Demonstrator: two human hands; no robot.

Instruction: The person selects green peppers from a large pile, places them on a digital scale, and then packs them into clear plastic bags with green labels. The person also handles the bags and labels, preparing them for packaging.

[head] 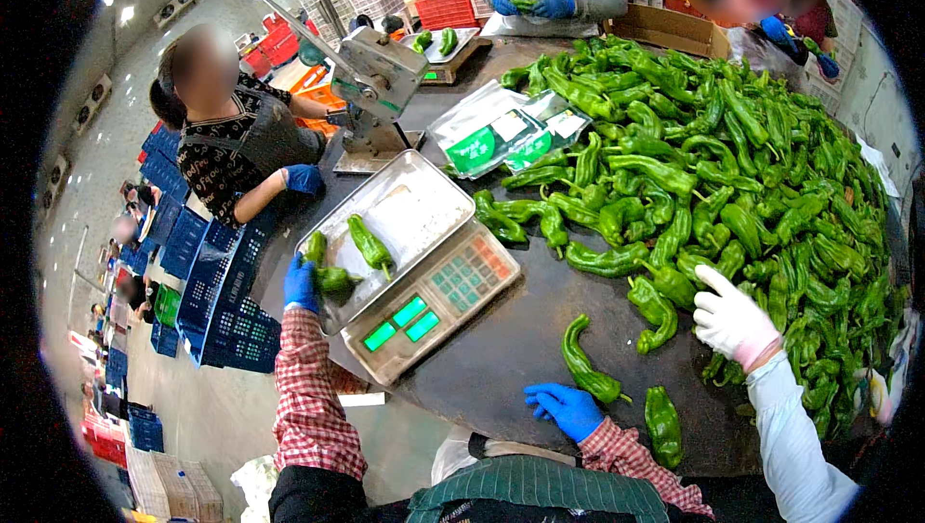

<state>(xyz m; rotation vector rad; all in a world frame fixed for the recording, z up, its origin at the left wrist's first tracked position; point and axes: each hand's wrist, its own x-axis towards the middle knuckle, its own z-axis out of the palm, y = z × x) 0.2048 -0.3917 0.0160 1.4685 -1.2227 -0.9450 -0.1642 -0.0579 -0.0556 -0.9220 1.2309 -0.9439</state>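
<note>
My left hand, in a blue glove, is at the left edge of the metal tray of a digital scale, against green peppers; its fingers are partly hidden, so its grip is unclear. Another green pepper lies on the tray. My right hand, also blue-gloved, rests on the dark table with nothing in it, fingers extended. Beside it lies a curved green pepper, with another pepper further right. A large heap of green peppers covers the right side.
A co-worker's white-gloved hand reaches to the heap from the right. Printed plastic bags lie beyond the scale. A lever-operated machine and a person are at the left, above blue crates. Others work across the table by a cardboard box.
</note>
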